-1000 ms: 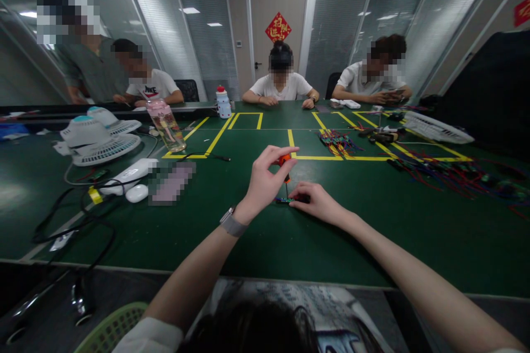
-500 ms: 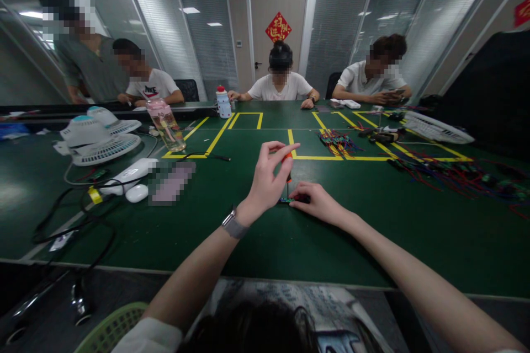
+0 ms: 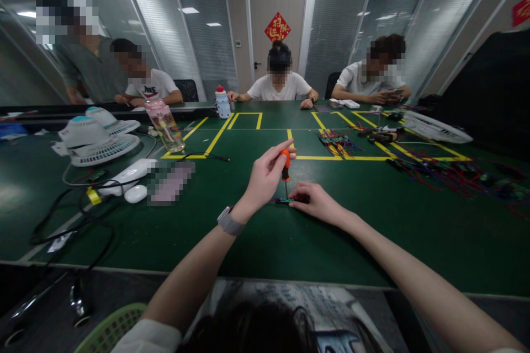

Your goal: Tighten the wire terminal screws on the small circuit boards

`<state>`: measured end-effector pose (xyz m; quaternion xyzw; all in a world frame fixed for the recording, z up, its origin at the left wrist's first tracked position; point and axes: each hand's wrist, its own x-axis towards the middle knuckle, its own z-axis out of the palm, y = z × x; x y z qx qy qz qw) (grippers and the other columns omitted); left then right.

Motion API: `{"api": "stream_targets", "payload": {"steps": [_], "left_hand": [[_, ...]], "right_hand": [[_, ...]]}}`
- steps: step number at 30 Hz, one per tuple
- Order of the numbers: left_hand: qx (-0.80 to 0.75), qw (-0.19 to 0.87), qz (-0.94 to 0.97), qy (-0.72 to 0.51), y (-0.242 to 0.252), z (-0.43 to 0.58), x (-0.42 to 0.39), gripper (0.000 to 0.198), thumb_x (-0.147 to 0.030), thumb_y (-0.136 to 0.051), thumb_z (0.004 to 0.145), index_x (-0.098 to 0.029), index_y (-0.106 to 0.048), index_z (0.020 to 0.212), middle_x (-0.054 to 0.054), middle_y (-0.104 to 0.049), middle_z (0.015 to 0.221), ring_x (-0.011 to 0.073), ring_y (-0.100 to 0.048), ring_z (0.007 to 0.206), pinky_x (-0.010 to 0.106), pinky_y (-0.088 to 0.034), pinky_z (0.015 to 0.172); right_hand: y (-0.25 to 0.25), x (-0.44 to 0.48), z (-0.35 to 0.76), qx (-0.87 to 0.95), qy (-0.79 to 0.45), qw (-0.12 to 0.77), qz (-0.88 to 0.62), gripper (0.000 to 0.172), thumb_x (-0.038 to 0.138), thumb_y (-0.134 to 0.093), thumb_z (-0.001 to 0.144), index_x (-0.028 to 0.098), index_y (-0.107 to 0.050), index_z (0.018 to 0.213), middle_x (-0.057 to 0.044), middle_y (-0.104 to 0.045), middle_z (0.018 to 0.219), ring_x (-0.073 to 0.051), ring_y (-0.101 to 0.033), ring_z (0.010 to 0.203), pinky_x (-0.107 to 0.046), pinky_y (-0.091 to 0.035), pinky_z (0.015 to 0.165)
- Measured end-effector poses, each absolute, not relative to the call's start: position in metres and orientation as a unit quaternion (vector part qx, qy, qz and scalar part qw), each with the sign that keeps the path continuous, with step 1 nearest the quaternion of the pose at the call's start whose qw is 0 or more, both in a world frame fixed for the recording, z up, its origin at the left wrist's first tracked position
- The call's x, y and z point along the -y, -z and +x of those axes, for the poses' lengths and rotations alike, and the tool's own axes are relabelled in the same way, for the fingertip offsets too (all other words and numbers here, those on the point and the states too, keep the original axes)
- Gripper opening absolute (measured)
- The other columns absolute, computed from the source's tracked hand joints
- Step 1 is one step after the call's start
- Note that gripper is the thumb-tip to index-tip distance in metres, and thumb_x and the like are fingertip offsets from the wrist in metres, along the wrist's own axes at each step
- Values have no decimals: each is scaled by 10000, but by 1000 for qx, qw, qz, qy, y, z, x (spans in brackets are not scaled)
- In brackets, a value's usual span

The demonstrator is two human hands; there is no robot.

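My left hand is closed on the orange and black handle of a screwdriver, thumb and fingers at its upper part. The screwdriver stands nearly upright, its thin shaft pointing down at a small green circuit board on the green table. Whether the tip sits in a screw is too small to tell. My right hand rests on the table to the right, its fingertips pinching the board's right end. Something dark shows under its fingers.
Bundles of wired boards lie beyond my hands, with a larger wire heap at right. Left are a white fan, a bottle, a white mouse and black cables. Several people are across the table.
My left hand has turned about the screwdriver handle and shifted slightly left and down, baring more of the handle. My right hand stays at the board.
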<state>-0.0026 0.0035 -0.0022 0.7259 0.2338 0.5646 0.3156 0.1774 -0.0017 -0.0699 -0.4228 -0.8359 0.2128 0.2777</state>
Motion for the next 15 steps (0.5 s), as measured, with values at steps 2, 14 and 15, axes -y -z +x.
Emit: {"api": "stream_targets", "payload": {"steps": [2, 14, 15], "left_hand": [[-254, 290, 723, -573, 3, -2, -3, 268, -251, -543, 920, -225, -644, 1167, 55, -615, 1021, 151, -610, 921, 286, -518, 810], [-278, 248, 728, -575, 2, -2, -2, 237, -271, -590, 895, -222, -669, 1113, 47, -601, 982, 143, -592, 890, 282, -510, 806], [-297, 214, 729, -578, 2, -2, -1, 216, -280, -635, 864, -222, -692, 1065, 42, -575, 965, 142, -575, 887, 285, -501, 824]], "right_hand": [[70, 1, 178, 836, -212, 278, -423, 92, 183, -703, 793, 147, -722, 875, -50, -631, 835, -165, -603, 735, -284, -481, 692], [68, 2, 179, 840, -208, 271, -421, 180, 176, -698, 787, 156, -717, 965, -46, -629, 837, -159, -591, 729, -282, -480, 695], [68, 2, 180, 840, -206, 272, -422, 188, 176, -701, 784, 155, -715, 970, -44, -627, 829, -160, -589, 728, -284, -478, 697]]}}
